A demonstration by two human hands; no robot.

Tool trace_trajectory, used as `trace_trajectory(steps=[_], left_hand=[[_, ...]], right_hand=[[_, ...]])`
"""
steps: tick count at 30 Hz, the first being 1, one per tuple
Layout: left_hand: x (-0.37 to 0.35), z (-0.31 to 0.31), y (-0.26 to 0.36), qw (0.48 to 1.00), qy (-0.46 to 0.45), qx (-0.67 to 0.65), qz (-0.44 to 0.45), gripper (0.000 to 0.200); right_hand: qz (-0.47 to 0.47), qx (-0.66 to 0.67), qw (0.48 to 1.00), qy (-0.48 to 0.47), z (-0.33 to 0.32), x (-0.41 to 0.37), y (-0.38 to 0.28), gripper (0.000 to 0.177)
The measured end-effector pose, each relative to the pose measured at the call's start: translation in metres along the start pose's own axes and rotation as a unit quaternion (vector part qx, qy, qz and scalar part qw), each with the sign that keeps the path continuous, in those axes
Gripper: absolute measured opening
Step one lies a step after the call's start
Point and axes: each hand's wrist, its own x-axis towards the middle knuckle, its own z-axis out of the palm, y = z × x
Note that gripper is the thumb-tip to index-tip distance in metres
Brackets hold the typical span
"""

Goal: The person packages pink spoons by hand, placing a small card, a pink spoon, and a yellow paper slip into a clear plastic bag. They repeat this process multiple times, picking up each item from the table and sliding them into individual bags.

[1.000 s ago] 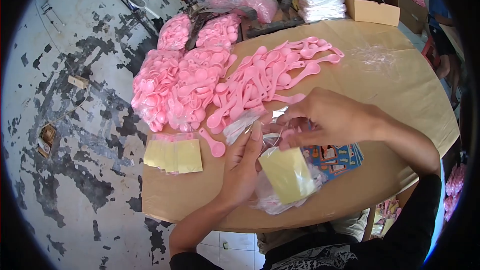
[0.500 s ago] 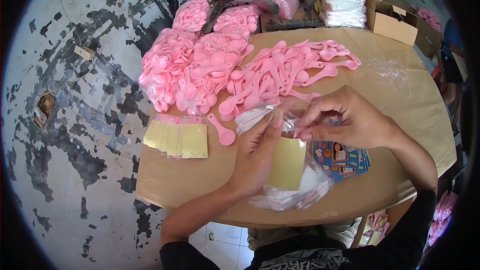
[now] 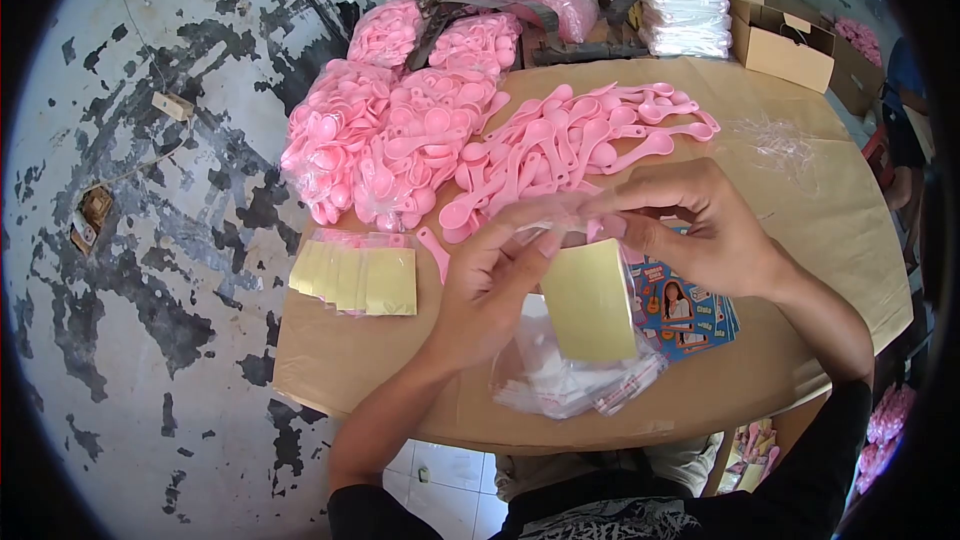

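Observation:
Between my hands hangs a clear plastic bag with a yellow card (image 3: 592, 302) in it and something pink at its top. My left hand (image 3: 485, 285) pinches the bag's upper left edge. The fingers of my right hand (image 3: 690, 225) are closed on its upper right edge. Below lies a pile of clear plastic bags (image 3: 570, 385) on the brown-covered table (image 3: 400, 380). Blue printed cards (image 3: 690, 315) lie fanned out under my right hand. One pink spoon (image 3: 434, 252) lies beside my left hand, partly hidden by it.
Loose pink spoons (image 3: 560, 140) are heaped beyond my hands, with bulging bags of spoons (image 3: 400, 140) to their left. Packed bags with yellow cards (image 3: 355, 278) lie at left. Stacked plastic packs (image 3: 685, 20) and a cardboard box (image 3: 785, 50) stand at the back. Clear scraps (image 3: 785, 148) lie at right.
The bag with the yellow card has risen and tilted between my hands. My left hand has shifted left, now covering part of the single spoon, and my right hand has moved slightly up.

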Motion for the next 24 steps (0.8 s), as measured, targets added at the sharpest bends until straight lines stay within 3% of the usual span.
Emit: trace_trajectory(steps=[4, 7, 16, 19, 22, 24], left_hand=[[-0.001, -0.006, -0.002, 0.998, 0.002, 0.058, 0.037, 0.025], [0.001, -0.012, -0.004, 0.994, -0.055, 0.066, 0.072, 0.021], [0.0, -0.02, 0.007, 0.984, -0.069, 0.141, 0.087, 0.023], [-0.003, -0.023, 0.01, 0.994, -0.082, 0.061, 0.038, 0.023], [-0.003, -0.018, 0.01, 0.998, -0.049, 0.037, 0.018, 0.01], [-0.002, -0.014, 0.005, 0.993, -0.045, 0.083, 0.068, 0.011]], right_hand=[[-0.076, -0.046, 0.996, -0.031, -0.007, 0.004, 0.002, 0.031], [-0.064, -0.032, 0.997, -0.04, -0.009, 0.003, 0.003, 0.03], [-0.152, -0.072, 0.985, -0.034, -0.012, 0.003, 0.006, 0.027], [-0.144, -0.102, 0.983, -0.044, -0.013, 0.002, 0.004, 0.029], [-0.161, -0.109, 0.98, -0.031, -0.01, 0.002, 0.005, 0.028], [-0.189, -0.173, 0.965, -0.056, -0.014, 0.003, 0.001, 0.024]])
